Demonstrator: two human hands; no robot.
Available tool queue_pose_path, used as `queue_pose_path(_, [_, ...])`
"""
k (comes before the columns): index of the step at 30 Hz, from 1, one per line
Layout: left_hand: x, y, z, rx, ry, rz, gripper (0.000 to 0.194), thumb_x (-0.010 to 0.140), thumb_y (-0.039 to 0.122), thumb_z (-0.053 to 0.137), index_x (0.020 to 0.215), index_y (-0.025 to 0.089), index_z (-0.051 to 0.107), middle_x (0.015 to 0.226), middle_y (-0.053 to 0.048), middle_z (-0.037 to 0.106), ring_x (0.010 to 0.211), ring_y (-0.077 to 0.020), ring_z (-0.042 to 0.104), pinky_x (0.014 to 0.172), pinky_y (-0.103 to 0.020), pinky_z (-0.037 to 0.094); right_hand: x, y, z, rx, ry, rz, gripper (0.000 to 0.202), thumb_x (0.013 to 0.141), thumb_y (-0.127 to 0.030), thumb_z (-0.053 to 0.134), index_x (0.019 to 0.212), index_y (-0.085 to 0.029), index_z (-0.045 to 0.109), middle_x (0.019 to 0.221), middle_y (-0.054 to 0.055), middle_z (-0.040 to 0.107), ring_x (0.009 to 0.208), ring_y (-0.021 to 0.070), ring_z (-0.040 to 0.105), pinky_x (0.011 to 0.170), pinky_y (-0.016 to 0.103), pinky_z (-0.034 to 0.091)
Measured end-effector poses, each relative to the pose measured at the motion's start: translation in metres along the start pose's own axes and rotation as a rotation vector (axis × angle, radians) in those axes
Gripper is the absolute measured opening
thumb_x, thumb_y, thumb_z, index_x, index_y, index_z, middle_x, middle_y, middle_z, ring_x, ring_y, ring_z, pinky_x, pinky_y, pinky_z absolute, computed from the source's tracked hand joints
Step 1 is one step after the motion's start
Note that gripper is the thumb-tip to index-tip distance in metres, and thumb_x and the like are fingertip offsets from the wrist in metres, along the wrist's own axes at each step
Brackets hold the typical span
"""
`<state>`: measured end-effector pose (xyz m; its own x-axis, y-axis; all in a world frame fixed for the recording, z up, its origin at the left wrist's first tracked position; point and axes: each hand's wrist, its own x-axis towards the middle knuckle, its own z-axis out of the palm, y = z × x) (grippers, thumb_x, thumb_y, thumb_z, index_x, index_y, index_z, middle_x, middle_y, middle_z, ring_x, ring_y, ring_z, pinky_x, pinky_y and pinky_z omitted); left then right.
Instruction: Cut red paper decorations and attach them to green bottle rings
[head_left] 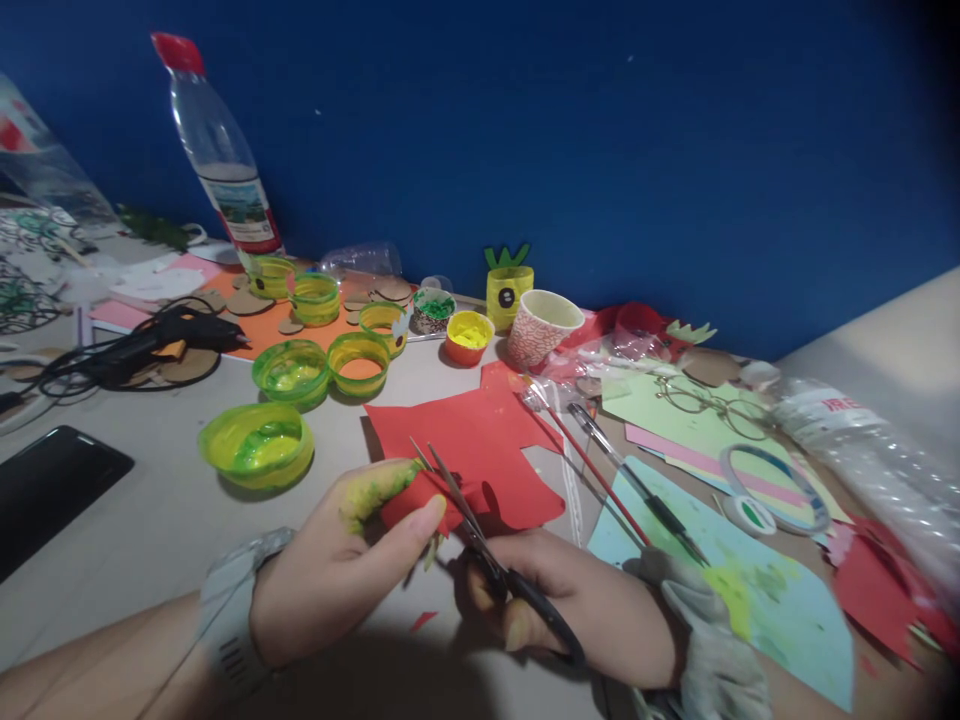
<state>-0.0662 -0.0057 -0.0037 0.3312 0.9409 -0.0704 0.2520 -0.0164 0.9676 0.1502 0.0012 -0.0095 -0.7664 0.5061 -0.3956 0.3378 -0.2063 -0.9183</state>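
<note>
Craft table point(161, 535) with paint cup point(469, 350), scissors point(489, 566)

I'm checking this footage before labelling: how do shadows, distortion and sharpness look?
All in the head view: shadow darkens the table below the left hand and right hand; the tall bottle leans outward, probably lens distortion, and small print on its label is blurred; the top right corner is black.

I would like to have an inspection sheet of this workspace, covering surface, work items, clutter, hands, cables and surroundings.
Surface: pale table, small red scrap near the hands.
Job's things: red paper piece, scissors with blades slightly apart; larger red sheet lies beyond.
Clutter: yellow-green bowls, black phone, pen, red-capped bottle.
Hands: left hand, paint-stained, grips the red paper piece; right hand holds the scissors.
Cables: black cable looped at the left.
Surroundings: blue wall behind the table.
</note>
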Motion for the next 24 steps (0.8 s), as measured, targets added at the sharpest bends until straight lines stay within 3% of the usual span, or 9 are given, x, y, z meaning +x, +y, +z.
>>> queue_pose_path(5, [-0.0006,0.0001,-0.0008,-0.03,-0.023,-0.007,0.027,0.094,0.038,0.047,0.082,0.017,0.058,0.074,0.001,0.058,0.069,-0.0119,0.051,0.065,-0.019,0.046,-0.0003,-0.0019,-0.0004,0.005,-0.024,-0.021,0.056,0.077,-0.071,0.057,0.076,-0.016,0.049,0.065,-0.003,0.047,0.057,0.009,0.039,0.051,0.019,0.034])
queue_pose_path(13, [-0.002,-0.0032,-0.0004,-0.066,-0.075,0.0,0.027,0.095,0.038,0.046,0.08,0.018,0.055,0.072,0.002,0.054,0.064,-0.0098,0.048,0.058,-0.017,0.043,-0.0023,-0.0013,-0.0005,-0.087,-0.058,-0.108,0.05,0.087,-0.064,0.048,0.086,-0.014,0.055,0.073,0.0,0.049,0.062,0.0112,0.045,0.056,0.021,0.039])
queue_pose_path(24, [-0.0005,0.0016,0.0017,-0.085,-0.033,0.045,0.017,0.088,0.026,0.052,0.078,0.017,0.063,0.07,0.001,0.058,0.064,-0.011,0.05,0.062,-0.019,0.044,-0.0003,-0.0047,-0.0022,-0.092,-0.098,-0.099,0.067,0.076,-0.081,0.042,0.081,-0.015,0.052,0.07,0.001,0.049,0.062,0.0129,0.045,0.057,0.024,0.039])
